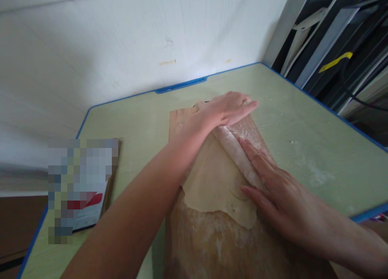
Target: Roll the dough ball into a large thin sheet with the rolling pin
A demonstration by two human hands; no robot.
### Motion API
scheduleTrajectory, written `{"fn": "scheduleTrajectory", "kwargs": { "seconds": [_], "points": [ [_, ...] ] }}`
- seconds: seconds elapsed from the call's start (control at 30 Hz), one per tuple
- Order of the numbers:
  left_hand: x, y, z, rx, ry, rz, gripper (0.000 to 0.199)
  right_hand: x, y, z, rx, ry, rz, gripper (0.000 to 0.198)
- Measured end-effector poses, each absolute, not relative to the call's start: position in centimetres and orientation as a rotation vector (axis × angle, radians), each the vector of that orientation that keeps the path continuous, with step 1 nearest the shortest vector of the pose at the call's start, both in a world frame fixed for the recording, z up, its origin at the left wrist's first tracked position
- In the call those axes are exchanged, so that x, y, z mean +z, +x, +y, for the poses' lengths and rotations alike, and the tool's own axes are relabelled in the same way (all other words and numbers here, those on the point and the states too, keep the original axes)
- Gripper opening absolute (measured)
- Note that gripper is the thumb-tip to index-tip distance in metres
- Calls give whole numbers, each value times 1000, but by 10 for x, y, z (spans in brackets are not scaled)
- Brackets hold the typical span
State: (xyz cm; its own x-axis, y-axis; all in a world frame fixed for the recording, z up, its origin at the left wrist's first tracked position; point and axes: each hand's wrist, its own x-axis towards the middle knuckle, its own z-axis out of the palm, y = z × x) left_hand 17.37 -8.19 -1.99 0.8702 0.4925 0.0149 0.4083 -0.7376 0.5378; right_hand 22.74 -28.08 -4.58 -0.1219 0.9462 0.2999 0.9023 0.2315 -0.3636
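A thin sheet of pale dough (212, 180) lies on a wooden board (206, 246), its ragged edge toward me. Its far right side runs into a flour-dusted roll (235, 147), set slantwise across the board; whether a rolling pin is inside is hidden. My left hand (228, 108) lies over the far end of this roll, palm down with fingers stretched to the right. Over the near end rests my right hand (268, 182), fingers extended along the roll and thumb apart on the dough sheet. Both hands are open, pressing on the roll rather than wrapped round it.
The board stands on a pale green table (139, 121) with blue edging, against a white wall (121, 40). At the left lies a flat, partly blurred-out object (91, 182). Dark panels and a cable (363, 103) stand beyond the right edge. Flour (318, 174) marks the table.
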Motion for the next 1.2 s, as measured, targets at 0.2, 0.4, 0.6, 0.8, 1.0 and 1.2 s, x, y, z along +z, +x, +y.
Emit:
{"fn": "scheduleTrajectory", "kwargs": {
  "seconds": [0.2,0.4,0.6,0.8,1.0,1.2],
  "points": [
    [-19,176,-84,308,2661,772,46,-45,230,-277,181,-1674,-2049,63],
    [-19,167,-92,254,2732,1067,53,-50,225,-277,153,-1675,-2019,55],
    [-22,147,-93,186,2837,1133,49,-43,212,-277,50,-1677,-2085,51],
    [-12,103,-104,95,2877,1022,49,-21,200,-298,-161,-1602,-2285,62],
    [-8,65,-133,-47,2993,801,52,-31,215,-318,-438,-1547,-2360,54],
    [-17,71,-130,-46,3012,886,53,-44,231,-300,-528,-1756,-2185,42]
  ]
}}
